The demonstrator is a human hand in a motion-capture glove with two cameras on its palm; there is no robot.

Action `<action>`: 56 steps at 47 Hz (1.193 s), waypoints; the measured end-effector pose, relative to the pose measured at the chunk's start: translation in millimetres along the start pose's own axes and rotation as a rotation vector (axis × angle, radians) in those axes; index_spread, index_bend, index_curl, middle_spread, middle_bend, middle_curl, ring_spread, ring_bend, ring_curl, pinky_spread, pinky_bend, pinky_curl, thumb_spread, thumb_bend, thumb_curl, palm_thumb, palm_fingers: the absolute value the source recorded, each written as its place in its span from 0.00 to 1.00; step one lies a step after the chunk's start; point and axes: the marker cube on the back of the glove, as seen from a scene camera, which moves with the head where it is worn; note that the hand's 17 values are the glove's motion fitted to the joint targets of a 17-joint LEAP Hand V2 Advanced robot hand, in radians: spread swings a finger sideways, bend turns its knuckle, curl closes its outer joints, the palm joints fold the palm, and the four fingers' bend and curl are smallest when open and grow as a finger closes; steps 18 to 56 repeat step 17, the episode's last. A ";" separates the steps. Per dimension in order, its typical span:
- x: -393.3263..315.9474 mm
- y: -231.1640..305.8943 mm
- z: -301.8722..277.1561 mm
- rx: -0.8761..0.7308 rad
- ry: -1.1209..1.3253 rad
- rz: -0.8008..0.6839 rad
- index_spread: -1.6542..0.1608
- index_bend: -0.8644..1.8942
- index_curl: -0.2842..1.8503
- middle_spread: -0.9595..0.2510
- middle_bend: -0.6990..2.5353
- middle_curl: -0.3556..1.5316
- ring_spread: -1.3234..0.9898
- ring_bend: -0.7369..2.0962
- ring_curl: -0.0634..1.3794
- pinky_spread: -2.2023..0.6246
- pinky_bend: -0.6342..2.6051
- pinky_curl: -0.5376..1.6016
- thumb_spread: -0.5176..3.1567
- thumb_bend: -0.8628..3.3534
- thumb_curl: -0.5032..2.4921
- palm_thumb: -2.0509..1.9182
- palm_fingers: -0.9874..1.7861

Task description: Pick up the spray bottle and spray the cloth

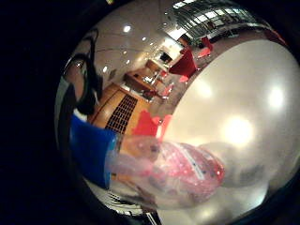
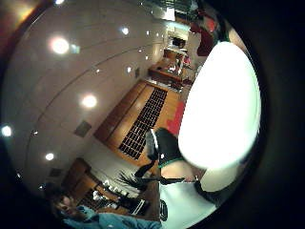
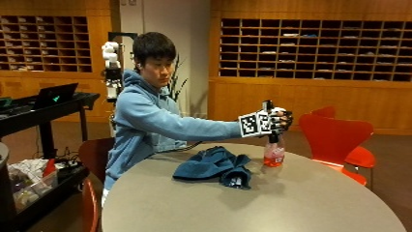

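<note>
Right hand (image 3: 278, 121) had its grip curled round the spray bottle (image 3: 274, 153) head; bottle light, rigid, likely slick; cloth (image 3: 215, 166) soft, just beside it on surface (image 3: 309, 198).

Outside camera faces across table (image 3: 270, 203) — palm cameras close, sharing it.

tabletop (image 3: 309, 203): round, plain grey, with a pale glossy sheen in the little finger side palm view (image 1: 243, 93).
cloth (image 3: 215, 166): dark blue, crumpled in a heap, lying on the tabletop near the edge closest to the seated person.
spray bottle (image 3: 274, 152): clear with red liquid, upright; its base looks to be on or just above the tabletop beside the cloth, toward the far edge.
</note>
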 end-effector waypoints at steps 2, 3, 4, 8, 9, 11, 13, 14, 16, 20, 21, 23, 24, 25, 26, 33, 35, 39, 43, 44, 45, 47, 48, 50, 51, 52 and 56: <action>-4.8 1.4 -6.8 -0.002 0.007 -0.014 0.79 0.33 0.33 0.69 0.36 0.43 0.50 0.50 0.35 0.70 0.37 0.45 0.37 0.19 0.36 0.67 0.71; -7.6 1.8 -10.6 -0.002 0.009 -0.021 0.78 0.32 0.32 0.69 0.36 0.43 0.50 0.50 0.35 0.70 0.37 0.45 0.37 0.19 0.36 0.66 0.69; -10.5 2.1 -14.8 0.000 0.010 -0.029 0.78 0.32 0.32 0.69 0.35 0.43 0.50 0.49 0.35 0.71 0.37 0.45 0.38 0.19 0.35 0.66 0.68; -24.3 4.2 -32.7 0.011 0.015 -0.063 0.77 0.32 0.30 0.70 0.34 0.42 0.51 0.48 0.35 0.73 0.37 0.45 0.39 0.19 0.34 0.65 0.61; -28.8 5.5 -36.7 0.013 0.013 -0.071 0.77 0.33 0.29 0.70 0.33 0.42 0.51 0.48 0.34 0.74 0.37 0.45 0.39 0.19 0.34 0.65 0.60; -38.5 9.0 -44.9 0.015 0.005 -0.086 0.77 0.33 0.28 0.70 0.33 0.42 0.51 0.48 0.34 0.74 0.37 0.45 0.39 0.19 0.33 0.65 0.60; -48.6 13.1 -54.1 0.014 -0.005 -0.104 0.76 0.34 0.28 0.70 0.32 0.41 0.52 0.47 0.33 0.75 0.36 0.44 0.39 0.19 0.33 0.65 0.58; -53.8 15.4 -59.1 0.012 -0.010 -0.113 0.76 0.34 0.27 0.70 0.32 0.41 0.52 0.47 0.33 0.76 0.36 0.44 0.39 0.20 0.33 0.65 0.58; -62.7 19.7 -67.9 0.008 -0.020 -0.131 0.76 0.34 0.27 0.71 0.32 0.41 0.52 0.46 0.32 0.76 0.36 0.43 0.39 0.20 0.33 0.65 0.57; -65.1 20.8 -70.2 0.007 -0.023 -0.136 0.76 0.34 0.27 0.71 0.32 0.41 0.52 0.46 0.32 0.77 0.36 0.43 0.40 0.20 0.32 0.65 0.58; -65.1 20.8 -70.2 0.007 -0.023 -0.136 0.76 0.34 0.27 0.71 0.32 0.41 0.52 0.46 0.32 0.77 0.36 0.43 0.40 0.20 0.32 0.65 0.58; -65.1 20.8 -70.2 0.007 -0.023 -0.136 0.76 0.34 0.27 0.71 0.32 0.41 0.52 0.46 0.32 0.77 0.36 0.43 0.40 0.20 0.32 0.65 0.58; -65.1 20.8 -70.2 0.007 -0.023 -0.136 0.76 0.34 0.27 0.71 0.32 0.41 0.52 0.46 0.32 0.77 0.36 0.43 0.40 0.20 0.32 0.65 0.58; -65.1 20.8 -70.2 0.007 -0.023 -0.136 0.76 0.34 0.27 0.71 0.32 0.41 0.52 0.46 0.32 0.77 0.36 0.43 0.40 0.20 0.32 0.65 0.58; -65.1 20.8 -70.2 0.007 -0.023 -0.136 0.76 0.34 0.27 0.71 0.32 0.41 0.52 0.46 0.32 0.77 0.36 0.43 0.40 0.20 0.32 0.65 0.58; -65.1 20.8 -70.2 0.007 -0.023 -0.136 0.76 0.34 0.27 0.71 0.32 0.41 0.52 0.46 0.32 0.77 0.36 0.43 0.40 0.20 0.32 0.65 0.58; -65.1 20.8 -70.2 0.007 -0.023 -0.136 0.76 0.34 0.27 0.71 0.32 0.41 0.52 0.46 0.32 0.77 0.36 0.43 0.40 0.20 0.32 0.65 0.58; -65.1 20.8 -70.2 0.007 -0.023 -0.136 0.76 0.34 0.27 0.71 0.32 0.41 0.52 0.46 0.32 0.77 0.36 0.43 0.40 0.20 0.32 0.65 0.58; -65.1 20.8 -70.2 0.007 -0.023 -0.136 0.76 0.34 0.27 0.71 0.32 0.41 0.52 0.46 0.32 0.77 0.36 0.43 0.40 0.20 0.32 0.65 0.58; -65.1 20.8 -70.2 0.007 -0.023 -0.136 0.76 0.34 0.27 0.71 0.32 0.41 0.52 0.46 0.32 0.77 0.36 0.43 0.40 0.20 0.32 0.65 0.58; -65.1 20.8 -70.2 0.007 -0.023 -0.136 0.76 0.34 0.27 0.71 0.32 0.41 0.52 0.46 0.32 0.77 0.36 0.43 0.40 0.20 0.32 0.65 0.58; -65.1 20.8 -70.2 0.007 -0.023 -0.136 0.76 0.34 0.27 0.71 0.32 0.41 0.52 0.46 0.32 0.77 0.36 0.43 0.40 0.20 0.32 0.65 0.58; -65.1 20.8 -70.2 0.007 -0.023 -0.136 0.76 0.34 0.27 0.71 0.32 0.41 0.52 0.46 0.32 0.77 0.36 0.43 0.40 0.20 0.32 0.65 0.58; -65.1 20.8 -70.2 0.007 -0.023 -0.136 0.76 0.34 0.27 0.71 0.32 0.41 0.52 0.46 0.32 0.77 0.36 0.43 0.40 0.20 0.32 0.65 0.58; -65.1 20.8 -70.2 0.007 -0.023 -0.136 0.76 0.34 0.27 0.71 0.32 0.41 0.52 0.46 0.32 0.77 0.36 0.43 0.40 0.20 0.32 0.65 0.58; -65.1 20.8 -70.2 0.007 -0.023 -0.136 0.76 0.34 0.27 0.71 0.32 0.41 0.52 0.46 0.32 0.77 0.36 0.43 0.40 0.20 0.32 0.65 0.58; -65.1 20.8 -70.2 0.007 -0.023 -0.136 0.76 0.34 0.27 0.71 0.32 0.41 0.52 0.46 0.32 0.77 0.36 0.43 0.40 0.20 0.32 0.65 0.58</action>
